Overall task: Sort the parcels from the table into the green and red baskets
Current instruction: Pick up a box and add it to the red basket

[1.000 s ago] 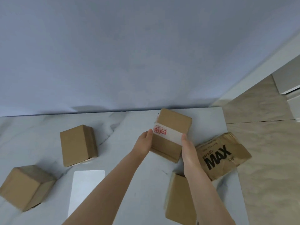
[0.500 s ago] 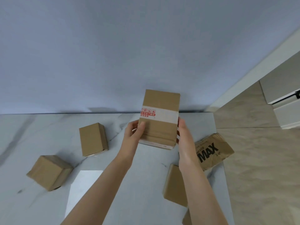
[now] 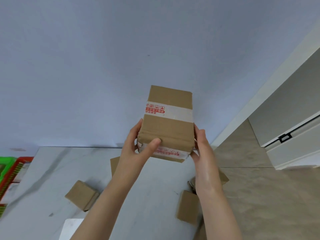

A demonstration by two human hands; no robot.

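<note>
I hold a brown cardboard parcel (image 3: pixel 168 122) with a white tape band and red print up in the air above the table (image 3: pixel 52 184). My left hand (image 3: pixel 138 149) grips its left lower corner, thumb curled over the near face. My right hand (image 3: pixel 202 149) clasps its right side. Two small brown parcels lie on the table, one at the left (image 3: pixel 81 194) and one at the right (image 3: pixel 187 207). Another parcel (image 3: pixel 115 164) shows partly behind my left forearm. A green basket (image 3: pixel 6 161) and a red basket (image 3: pixel 13 172) sit at the far left edge.
A white flat parcel (image 3: pixel 72 228) lies at the table's near edge. A crumpled brown bag (image 3: pixel 223 177) peeks out behind my right wrist. Beige floor and a white cabinet (image 3: pixel 292 135) lie to the right. A plain wall stands behind the table.
Both hands have lifted the taped parcel off the table and raised it higher, tipping its near end toward me. The view has shifted so the baskets appear at the left.
</note>
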